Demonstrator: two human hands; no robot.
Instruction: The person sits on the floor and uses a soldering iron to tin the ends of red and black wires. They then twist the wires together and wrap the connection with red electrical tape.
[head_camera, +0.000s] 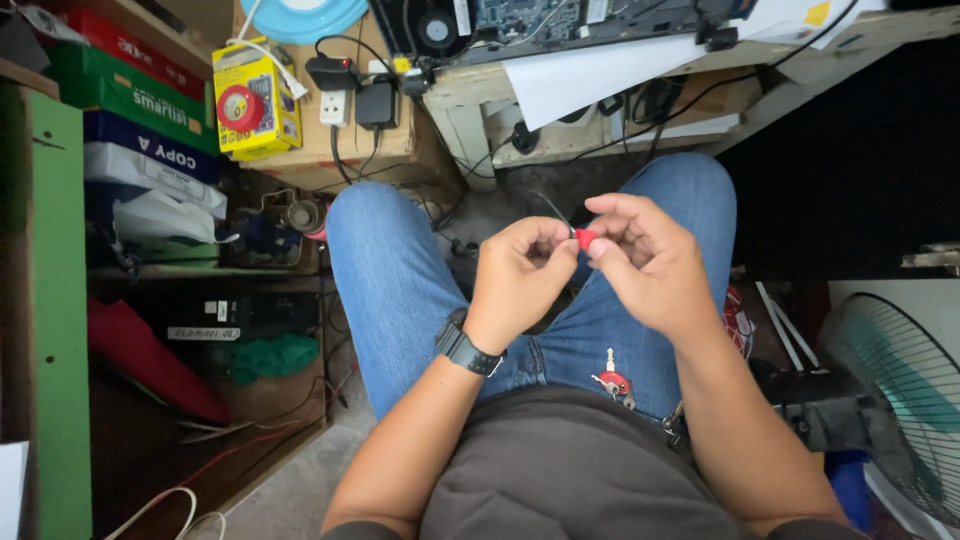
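In the middle of the frame, my left hand (520, 275) and right hand (640, 260) pinch a small smooth red plastic cap (586, 238) on a thin black wire (553, 208) that slants toward the upper left, above my blue jeans (400, 290).

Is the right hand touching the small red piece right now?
Touching. The head view shows the right hand pinching the small red piece at its fingertips, no gap visible.

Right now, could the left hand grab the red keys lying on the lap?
Probably yes. The left hand is pinching a thin black wire beside the small red piece, but the red keys lie uncovered on the jeans just below, with nothing between.
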